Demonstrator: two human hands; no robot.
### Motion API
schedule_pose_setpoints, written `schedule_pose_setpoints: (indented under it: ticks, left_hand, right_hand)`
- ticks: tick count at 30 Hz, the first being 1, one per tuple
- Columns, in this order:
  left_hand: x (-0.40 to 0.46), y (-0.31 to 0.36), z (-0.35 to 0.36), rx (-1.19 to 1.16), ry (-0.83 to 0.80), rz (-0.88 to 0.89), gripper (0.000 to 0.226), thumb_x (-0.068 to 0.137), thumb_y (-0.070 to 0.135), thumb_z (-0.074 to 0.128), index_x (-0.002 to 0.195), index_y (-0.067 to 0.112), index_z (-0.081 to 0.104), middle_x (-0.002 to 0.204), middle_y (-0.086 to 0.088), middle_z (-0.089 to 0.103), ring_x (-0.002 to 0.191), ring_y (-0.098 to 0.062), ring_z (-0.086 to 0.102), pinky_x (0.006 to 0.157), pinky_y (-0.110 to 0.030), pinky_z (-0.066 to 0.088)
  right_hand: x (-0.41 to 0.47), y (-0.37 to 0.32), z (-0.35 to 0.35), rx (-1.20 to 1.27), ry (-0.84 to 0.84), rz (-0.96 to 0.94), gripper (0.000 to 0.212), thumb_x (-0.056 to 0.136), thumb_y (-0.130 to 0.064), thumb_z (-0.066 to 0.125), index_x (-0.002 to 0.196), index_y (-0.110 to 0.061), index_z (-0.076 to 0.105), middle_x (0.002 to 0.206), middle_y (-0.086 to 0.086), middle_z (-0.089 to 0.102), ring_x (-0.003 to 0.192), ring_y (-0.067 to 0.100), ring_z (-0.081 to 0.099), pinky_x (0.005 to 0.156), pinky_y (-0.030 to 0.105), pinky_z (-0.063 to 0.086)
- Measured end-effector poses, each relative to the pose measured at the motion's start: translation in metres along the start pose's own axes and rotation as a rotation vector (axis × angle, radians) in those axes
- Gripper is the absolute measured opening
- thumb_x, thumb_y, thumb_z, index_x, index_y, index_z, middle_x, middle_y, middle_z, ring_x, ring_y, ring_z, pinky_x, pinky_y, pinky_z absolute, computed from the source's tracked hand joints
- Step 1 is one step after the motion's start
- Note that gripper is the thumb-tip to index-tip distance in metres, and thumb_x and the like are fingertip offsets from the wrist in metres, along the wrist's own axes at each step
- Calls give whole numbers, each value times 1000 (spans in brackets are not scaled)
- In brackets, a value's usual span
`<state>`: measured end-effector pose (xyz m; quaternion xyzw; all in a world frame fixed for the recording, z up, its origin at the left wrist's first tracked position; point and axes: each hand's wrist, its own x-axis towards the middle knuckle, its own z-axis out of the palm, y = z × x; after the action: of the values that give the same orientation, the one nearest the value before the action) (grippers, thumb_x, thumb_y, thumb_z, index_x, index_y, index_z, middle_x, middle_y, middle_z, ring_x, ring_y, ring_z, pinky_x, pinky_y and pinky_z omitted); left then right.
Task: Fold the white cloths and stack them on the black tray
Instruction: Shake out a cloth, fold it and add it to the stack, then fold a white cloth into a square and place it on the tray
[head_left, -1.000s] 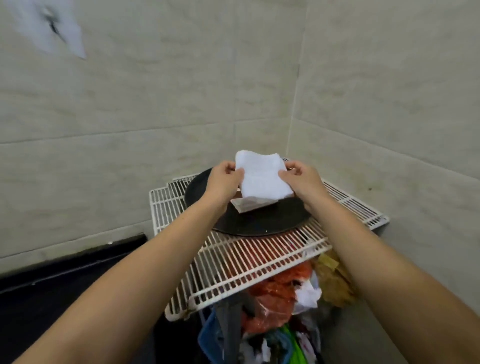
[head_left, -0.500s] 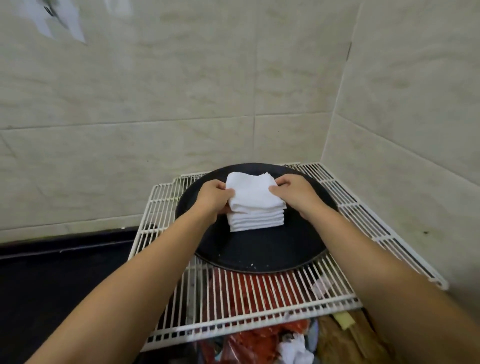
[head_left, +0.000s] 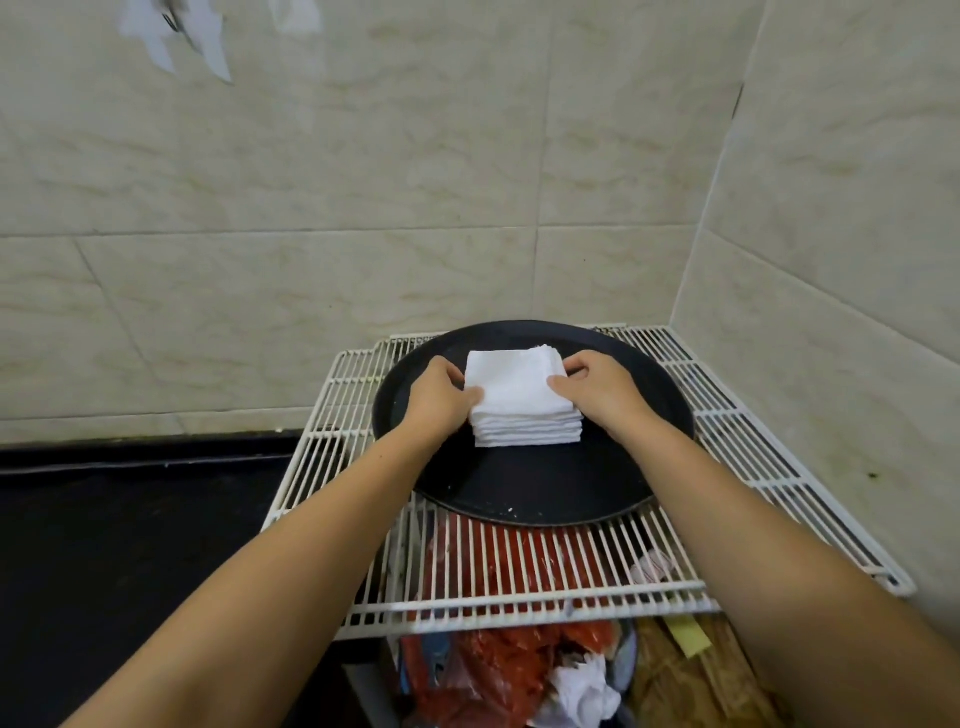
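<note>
Cloths (head_left: 522, 400) sit as a folded white stack on the black tray (head_left: 530, 493), towards its far half, with the top square lying a little askew over the layers beneath. We judge them light, soft and limp: each one will sag and unfold if lifted by a single corner, and the pile will shear sideways if pushed from one side only. The surface looks like terry, so it should grip the fingers well and is in no way fragile. We would take hold at two opposite edges, pinching all the folded layers together, or square the pile by pressing both sides inward at once.

Our left hand (head_left: 439, 397) has its curled fingers against the left side of the stack, and our right hand (head_left: 597, 389) holds the right side, thumb lying on the top cloth and fingers round its far corner. Both hands are thus closed on the pile from either side.

The tray is round and shallow, and rests on a white wire shelf (head_left: 769, 467) set into the corner of a tiled wall (head_left: 363, 208). Below the shelf we see a bin (head_left: 519, 670) crammed with red wrappers and crumpled paper.
</note>
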<state>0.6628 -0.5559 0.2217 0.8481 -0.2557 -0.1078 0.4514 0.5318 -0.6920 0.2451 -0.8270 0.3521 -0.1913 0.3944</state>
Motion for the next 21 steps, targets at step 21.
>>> schedule_pose_setpoints:
  ticks: [21]
  left_hand:
    - [-229,-190,-319,467,447,88,24,94,28,51,112,13,54,93,1,56,88,-19,53,76,-35,46]
  right_hand:
    - [-227,-212,274,-307,-79,-952,36,95,-35,45,127,-18,52,128,4,52,121,25,45,99,41,33]
